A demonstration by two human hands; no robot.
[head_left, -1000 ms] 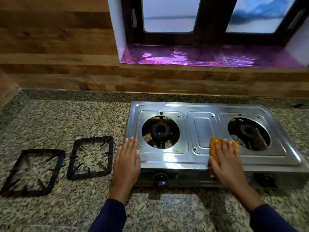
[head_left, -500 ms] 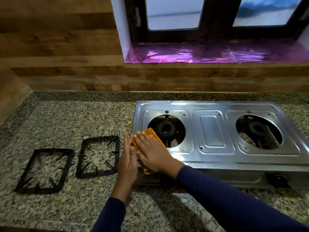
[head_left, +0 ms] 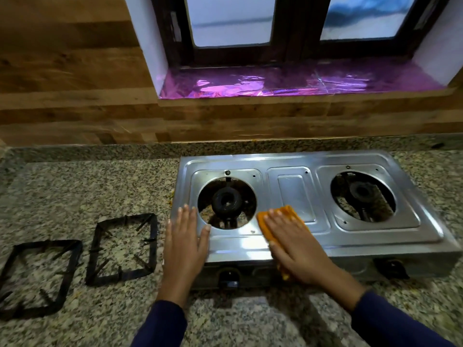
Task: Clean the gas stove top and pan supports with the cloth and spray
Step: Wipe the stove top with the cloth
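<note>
Granite counter [head_left: 75,186] holds two black pan supports [head_left: 153,244], set left of the steel stove [head_left: 295,196]. Left hand [head_left: 185,244] lies flat, bracing its near-left corner. Right hand [head_left: 298,246], fingers straight, presses the cloth [head_left: 286,211] between the burners. Soft and limp, it likely handles best under a flat palm.

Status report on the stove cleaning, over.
Left hand open, flat on stove top left edge. Right hand presses orange cloth flat, right of left burner. Pan supports off, on counter. No spray in view.
</note>
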